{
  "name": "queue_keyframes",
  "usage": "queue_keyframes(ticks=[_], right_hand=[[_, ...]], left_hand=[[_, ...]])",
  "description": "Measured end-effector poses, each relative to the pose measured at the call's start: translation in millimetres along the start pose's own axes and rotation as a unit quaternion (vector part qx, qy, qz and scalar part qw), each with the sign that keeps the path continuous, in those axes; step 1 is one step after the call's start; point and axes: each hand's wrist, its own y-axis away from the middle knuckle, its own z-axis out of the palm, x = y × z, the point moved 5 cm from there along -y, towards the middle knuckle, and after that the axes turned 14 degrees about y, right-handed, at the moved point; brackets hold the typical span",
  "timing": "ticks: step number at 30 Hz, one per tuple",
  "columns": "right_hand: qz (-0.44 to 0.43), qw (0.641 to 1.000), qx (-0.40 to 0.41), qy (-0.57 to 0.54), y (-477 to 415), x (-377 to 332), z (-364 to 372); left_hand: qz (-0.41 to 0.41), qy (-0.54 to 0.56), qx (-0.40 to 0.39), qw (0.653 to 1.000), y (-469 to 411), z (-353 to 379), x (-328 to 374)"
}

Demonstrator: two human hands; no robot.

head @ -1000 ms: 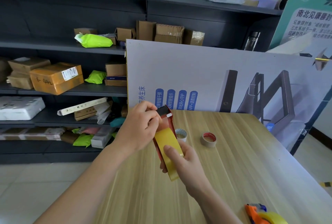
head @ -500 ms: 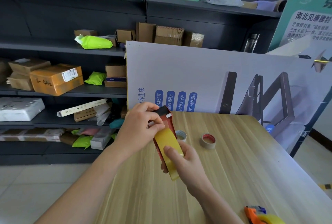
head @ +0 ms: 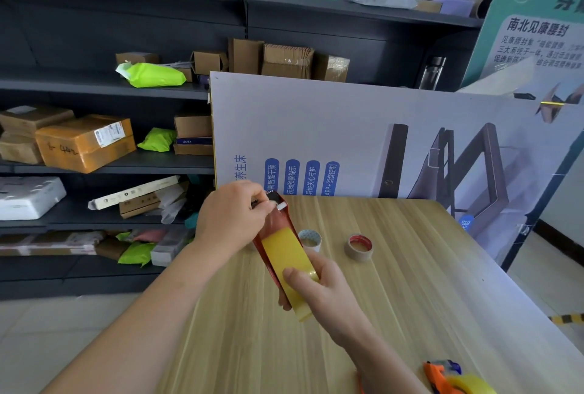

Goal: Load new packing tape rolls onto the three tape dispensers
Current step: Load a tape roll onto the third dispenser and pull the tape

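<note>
A red tape dispenser (head: 275, 225) with a yellow tape roll (head: 288, 257) mounted in it is held edge-on above the wooden table (head: 410, 299). My right hand (head: 319, 286) grips the roll and the dispenser's lower end, thumb across the tape. My left hand (head: 232, 218) pinches the dispenser's upper end by the black and white cutter. An orange dispenser (head: 442, 378) loaded with a yellow roll lies at the table's near right edge.
Two nearly used-up tape cores stand beyond my hands, a white one (head: 310, 239) and a brown one with red inside (head: 358, 246). A large printed board (head: 379, 141) leans against the table's far edge. Dark shelves (head: 110, 90) with boxes and parcels fill the left.
My left fingers have shifted slightly at the dispenser's top end. The dispenser and my right hand stay almost where they were.
</note>
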Motion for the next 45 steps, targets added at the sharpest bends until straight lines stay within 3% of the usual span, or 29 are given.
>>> queue_keyframes(ticks=[3, 8, 14, 16, 21, 24, 28, 33, 38, 42, 45], right_hand=[[-0.01, 1.0, -0.012, 0.018, -0.9, 2.2, -1.2], [0.012, 0.998, -0.058, 0.024, -1.3, 12.2, 2.3], [0.19, 0.981, -0.036, 0.001, -8.9, 27.2, 2.1], [0.204, 0.978, -0.045, -0.015, -10.2, 28.4, 5.9], [0.145, 0.985, -0.093, 0.01, -16.1, 25.0, 12.9], [0.149, 0.984, -0.095, -0.006, -17.6, 22.0, 12.4], [0.172, 0.982, -0.03, -0.071, -17.7, 24.7, 10.1], [0.11, 0.988, -0.087, -0.064, -24.3, 18.7, 5.5], [0.198, 0.979, -0.035, -0.034, -25.1, 34.8, 7.2], [0.185, 0.981, -0.018, -0.047, -24.0, 34.6, 7.6], [0.182, 0.982, -0.02, -0.038, -24.2, 36.6, 8.2]], left_hand=[[-0.043, 0.008, 0.001, 0.999, -5.5, -4.5, -3.5], [-0.112, 0.075, -0.066, 0.989, -24.2, -5.4, -5.0], [-0.146, 0.106, -0.204, 0.962, -26.4, 3.8, 2.2], [-0.134, 0.084, -0.224, 0.962, -28.3, 3.9, 6.0], [-0.081, 0.066, -0.119, 0.987, -47.4, -18.1, 17.7], [-0.065, 0.083, -0.128, 0.986, -49.8, -14.0, 22.7], [-0.066, 0.109, -0.089, 0.988, -59.0, -17.6, 14.5], [-0.101, 0.16, 0.003, 0.982, -70.6, -28.1, 1.0], [-0.091, 0.109, -0.11, 0.984, -74.5, -17.8, 9.5], [-0.046, 0.059, -0.05, 0.996, -81.4, -25.2, 4.2], [-0.02, 0.057, -0.084, 0.995, -83.1, -17.8, 8.0]])
